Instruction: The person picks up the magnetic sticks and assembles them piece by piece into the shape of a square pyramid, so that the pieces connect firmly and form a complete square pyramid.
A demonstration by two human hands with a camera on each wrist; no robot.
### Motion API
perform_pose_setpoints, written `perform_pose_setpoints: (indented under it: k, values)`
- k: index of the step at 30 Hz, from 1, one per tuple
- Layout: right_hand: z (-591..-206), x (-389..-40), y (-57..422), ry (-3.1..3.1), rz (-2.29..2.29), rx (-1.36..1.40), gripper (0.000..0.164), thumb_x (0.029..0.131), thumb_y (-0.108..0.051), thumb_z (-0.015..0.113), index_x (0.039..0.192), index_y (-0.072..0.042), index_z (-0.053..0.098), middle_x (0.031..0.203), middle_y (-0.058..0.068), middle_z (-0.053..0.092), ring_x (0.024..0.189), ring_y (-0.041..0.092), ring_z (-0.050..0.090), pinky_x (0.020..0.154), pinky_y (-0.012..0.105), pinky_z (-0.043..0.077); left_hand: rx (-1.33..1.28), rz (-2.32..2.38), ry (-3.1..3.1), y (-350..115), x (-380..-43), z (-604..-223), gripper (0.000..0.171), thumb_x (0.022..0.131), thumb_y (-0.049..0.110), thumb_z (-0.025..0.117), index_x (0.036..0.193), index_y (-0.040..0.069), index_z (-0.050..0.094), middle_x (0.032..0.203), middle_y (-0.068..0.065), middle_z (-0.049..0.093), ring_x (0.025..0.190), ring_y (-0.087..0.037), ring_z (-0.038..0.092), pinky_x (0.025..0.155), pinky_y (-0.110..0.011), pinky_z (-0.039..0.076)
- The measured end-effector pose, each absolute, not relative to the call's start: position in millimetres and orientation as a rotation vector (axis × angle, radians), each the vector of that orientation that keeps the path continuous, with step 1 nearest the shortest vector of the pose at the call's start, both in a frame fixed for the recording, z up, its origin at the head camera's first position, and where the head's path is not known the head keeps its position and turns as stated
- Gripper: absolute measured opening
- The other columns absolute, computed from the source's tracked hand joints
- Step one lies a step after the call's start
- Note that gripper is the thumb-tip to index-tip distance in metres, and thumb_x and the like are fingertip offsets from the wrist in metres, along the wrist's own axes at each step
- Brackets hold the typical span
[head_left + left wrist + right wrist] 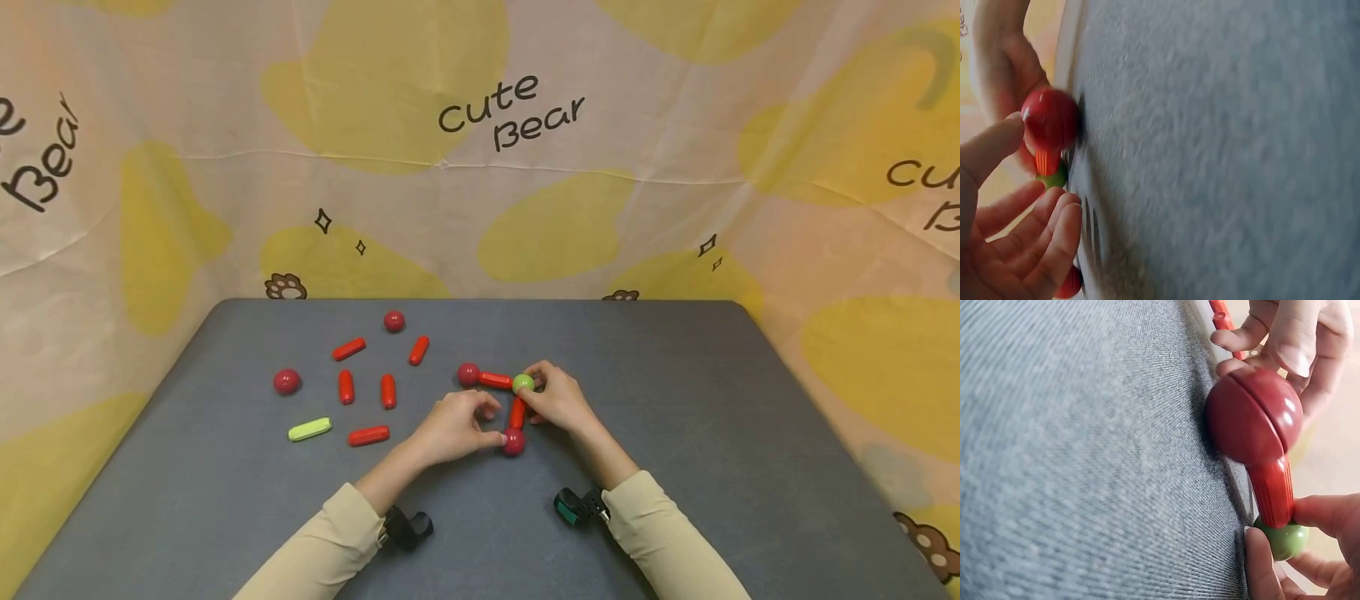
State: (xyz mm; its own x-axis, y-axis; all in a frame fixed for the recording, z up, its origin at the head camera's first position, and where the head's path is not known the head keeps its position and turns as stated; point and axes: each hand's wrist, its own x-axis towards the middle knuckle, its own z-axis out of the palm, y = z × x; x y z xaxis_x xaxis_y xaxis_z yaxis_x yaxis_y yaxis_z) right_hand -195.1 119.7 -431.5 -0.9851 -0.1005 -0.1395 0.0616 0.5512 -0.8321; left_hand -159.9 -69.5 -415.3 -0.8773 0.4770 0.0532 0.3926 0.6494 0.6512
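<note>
While the right hand [553, 398] pinches a green ball [522, 382], one red rod's [518, 413] long axis runs down the head view beside the relaxed left hand [453, 427].

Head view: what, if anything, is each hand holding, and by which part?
The right hand pinches the joined piece at its green corner ball; the left hand only touches the near red ball with its thumb.
</note>
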Motion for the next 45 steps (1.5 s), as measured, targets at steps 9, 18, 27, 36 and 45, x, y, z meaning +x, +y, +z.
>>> perform_pose_setpoints:
  k: [9,18,27,36,45]
  values:
    - [-431.0,-192.8,118.7,2.653,-1.366,-0.056,0.028,0.082,-0.016,0.066,0.103,-0.003,0.054,0.091,0.014,0.057,0.046,0.013,0.058,0.046,0.028,0.050,0.686,0.954,2.744,-60.9,-155.1,-419.5,0.048,0.070,0.038,0.078,0.105,0.008,0.065,0.078,0.002,0.062,0.066,-0.007,0.053,0.058,-0.022,0.042]
    - [-427.3,-191.8,120.5,2.770,-1.191,-0.117,0.030,0.083,-0.026,0.066,0.103,-0.005,0.058,0.089,0.009,0.062,0.055,0.014,0.059,0.054,0.028,0.047,0.723,0.973,2.740,-63.9,-155.1,-421.2,0.036,0.073,0.027,0.074,0.102,0.008,0.066,0.072,0.004,0.059,0.059,-0.004,0.049,0.052,-0.020,0.039]
    - [-421.0,-196.4,121.8,2.844,-1.088,-0.136,0.035,0.085,-0.035,0.063,0.107,-0.007,0.064,0.095,0.008,0.066,0.082,0.020,0.059,0.069,0.032,0.046,0.854,0.905,2.753,-74.7,-157.0,-418.6,0.032,0.072,0.018,0.070,0.102,0.008,0.068,0.075,0.004,0.058,0.060,-0.005,0.047,0.053,-0.020,0.038]
    - [-418.3,-198.2,117.0,2.866,-0.954,-0.210,0.032,0.082,-0.031,0.066,0.102,-0.006,0.065,0.077,0.002,0.061,0.065,0.014,0.054,0.059,0.027,0.040,0.959,0.865,2.622,-86.0,-162.1,-414.3,0.030,0.077,0.016,0.067,0.107,0.014,0.068,0.074,0.003,0.054,0.057,-0.005,0.044,0.051,-0.020,0.036]
    - [-423.1,-196.4,118.1,2.880,-0.897,-0.201,0.030,0.081,-0.027,0.067,0.101,-0.005,0.063,0.072,0.000,0.056,0.060,0.012,0.049,0.054,0.025,0.035,0.965,0.868,2.602,-93.8,-166.2,-411.1,0.028,0.078,0.012,0.066,0.105,0.016,0.069,0.078,0.003,0.055,0.063,-0.007,0.046,0.056,-0.022,0.038]
